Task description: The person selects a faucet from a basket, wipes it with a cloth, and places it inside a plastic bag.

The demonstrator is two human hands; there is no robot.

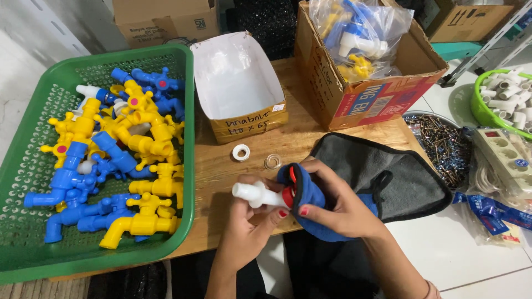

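- White plastic tap [260, 195] held low over the wooden tabletop [288, 141], near its front edge, spout end pointing left toward the green basket [188, 138].
- Left hand [249, 224] under the tap, fingers [280, 213] closed around its white body from below.
- Right hand [338, 202] at the tap's right end, fingers [303, 210] pinched on a blue cloth [305, 191] wrapped over that end; red part of the tap showing between cloth and white body.
- Tap thus spanning both grips: bare white stem jutting left past the left thumb, right end hidden in the cloth.
- Grey cloth with black edging [388, 171] spread just right of the hands, partly on the tabletop.
- Small white ring [240, 151] and clear ring [272, 161] lying on the tabletop just beyond the hands, apart from them.
- Green basket full of blue and yellow taps [116, 155] at left.
- Open white-lined box [235, 77] and cardboard box with bagged taps [360, 33] further back.
- Tray of nails [443, 144] at right.
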